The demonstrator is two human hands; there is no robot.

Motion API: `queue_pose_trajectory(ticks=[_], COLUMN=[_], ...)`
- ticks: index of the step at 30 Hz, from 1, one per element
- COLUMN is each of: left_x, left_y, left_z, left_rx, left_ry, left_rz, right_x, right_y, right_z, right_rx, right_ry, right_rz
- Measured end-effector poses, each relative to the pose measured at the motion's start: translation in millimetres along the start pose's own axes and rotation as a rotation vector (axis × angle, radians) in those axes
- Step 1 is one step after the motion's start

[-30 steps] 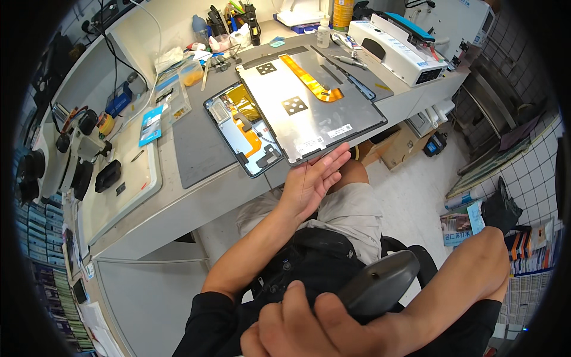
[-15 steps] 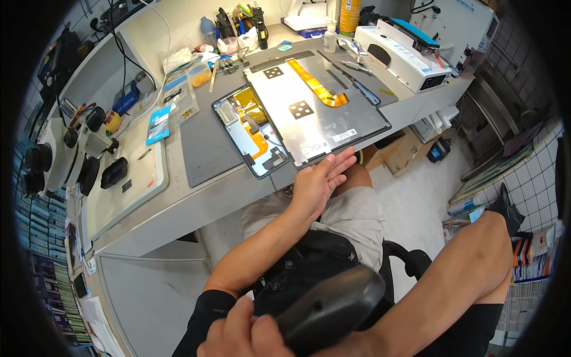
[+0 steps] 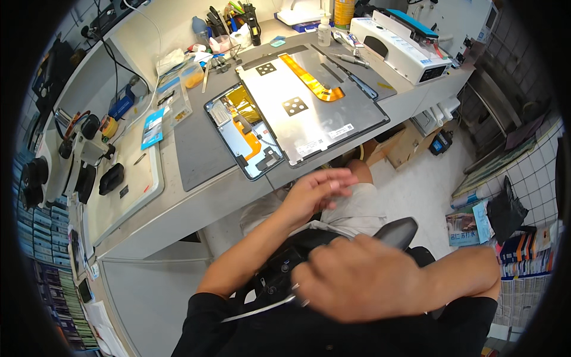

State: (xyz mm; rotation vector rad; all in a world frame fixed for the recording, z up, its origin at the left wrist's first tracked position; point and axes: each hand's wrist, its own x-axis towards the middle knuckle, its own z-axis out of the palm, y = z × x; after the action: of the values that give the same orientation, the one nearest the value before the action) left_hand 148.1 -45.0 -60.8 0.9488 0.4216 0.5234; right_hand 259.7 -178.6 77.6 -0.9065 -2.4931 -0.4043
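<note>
My right hand (image 3: 369, 279) is a closed fist, blurred by motion, held above my lap close to the camera. It grips a black-handled tool (image 3: 399, 232) whose rounded end sticks out past the knuckles. A thin silver shaft (image 3: 259, 312) shows on the fist's other side; its exact kind is unclear. My left hand (image 3: 321, 193) hovers just off the desk's front edge, fingers apart and slightly curled, holding nothing. Near it on the desk lies a tablet screen panel (image 3: 309, 122), silver side up with an orange flex cable (image 3: 309, 78). It partly overlaps an opened tablet body (image 3: 247, 134).
A microscope (image 3: 71, 154) stands at the left beside a pale work tray (image 3: 134, 184). Tools in holders (image 3: 235, 27) line the back. A white machine (image 3: 398, 50) sits at the back right. An open cardboard box (image 3: 410, 146) is under the desk.
My left hand has drawn back from the panel's near edge. My right hand has swung up and across with the black-handled tool, so the silver shaft now shows. The view has shifted slightly.
</note>
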Motion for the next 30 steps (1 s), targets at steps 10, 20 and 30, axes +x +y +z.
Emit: queue_pose_trajectory(ticks=[10,20,30], left_x=[-4,28,78], left_y=[-8,-25,-90], left_z=[6,-7,-67], left_rx=[0.210,0.282,0.382], left_ry=[-0.336,-0.105,0.201], left_rz=[-0.275,-0.337,-0.539], right_x=[-74,-90,-127], right_y=[57,84,83], right_z=[44,79,101], right_rx=[0.006,0.195,0.429], right_ry=[-0.086,-0.093,-0.258], right_rz=[0.247,0.358,0.458])
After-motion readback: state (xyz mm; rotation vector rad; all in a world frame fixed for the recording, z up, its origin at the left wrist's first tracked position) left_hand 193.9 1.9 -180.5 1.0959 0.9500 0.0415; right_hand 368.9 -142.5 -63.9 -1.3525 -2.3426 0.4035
